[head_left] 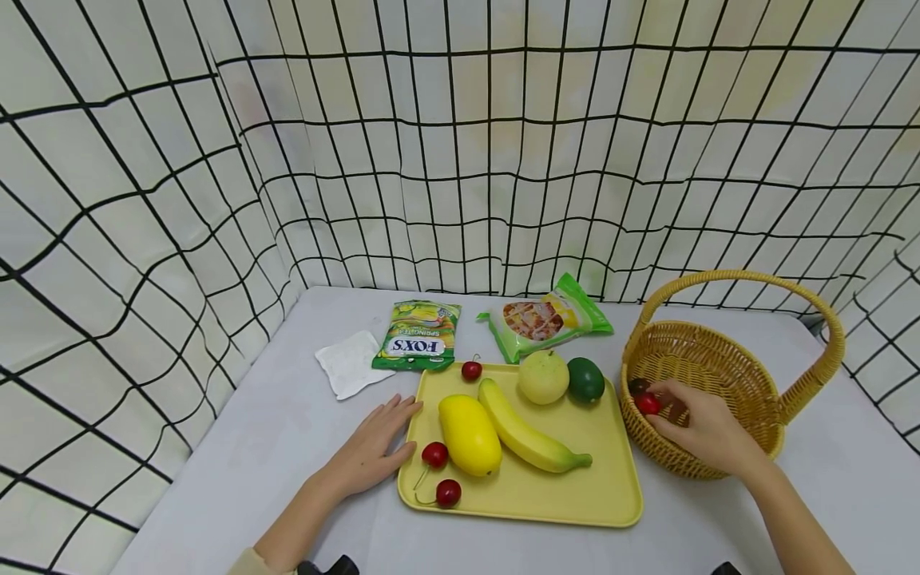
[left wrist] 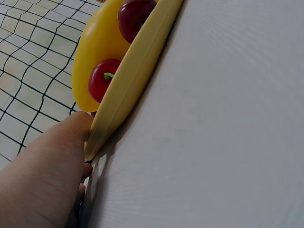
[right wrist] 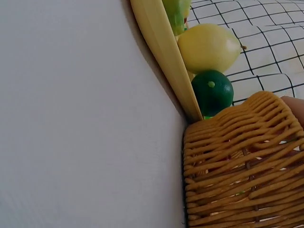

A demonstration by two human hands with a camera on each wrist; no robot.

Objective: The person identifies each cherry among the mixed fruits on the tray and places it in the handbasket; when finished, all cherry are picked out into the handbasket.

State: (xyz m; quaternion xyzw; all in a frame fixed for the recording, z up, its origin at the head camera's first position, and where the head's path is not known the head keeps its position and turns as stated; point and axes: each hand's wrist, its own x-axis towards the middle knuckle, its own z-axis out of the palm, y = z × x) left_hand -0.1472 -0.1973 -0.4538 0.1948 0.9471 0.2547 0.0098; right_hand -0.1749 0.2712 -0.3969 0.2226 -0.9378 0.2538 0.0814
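My right hand (head_left: 700, 423) reaches into the wicker basket (head_left: 772, 431) and pinches a red cherry (head_left: 647, 403) by its near left wall. A small dark item (head_left: 637, 385) lies behind that cherry, its kind unclear. The basket's weave mostly hides the hand in the right wrist view. On the left, my left hand (head_left: 370, 451) rests with extended fingers against the edge of the yellow tray (head_left: 546, 507). The tray bears a yellow mango-like fruit (head_left: 470, 435), a banana (head_left: 532, 431), a pale green round fruit (head_left: 543, 377), a dark green fruit (head_left: 585, 380) and cherries (head_left: 434, 455).
Behind the tray lie a green candy bag (head_left: 418, 335) and a green-and-white snack packet (head_left: 546, 318). A white square packet or tissue (head_left: 354, 363) is at the back left. The basket's tall handle (head_left: 740, 275) arches over its opening. Black netting (head_left: 446, 176) hangs around the white table.
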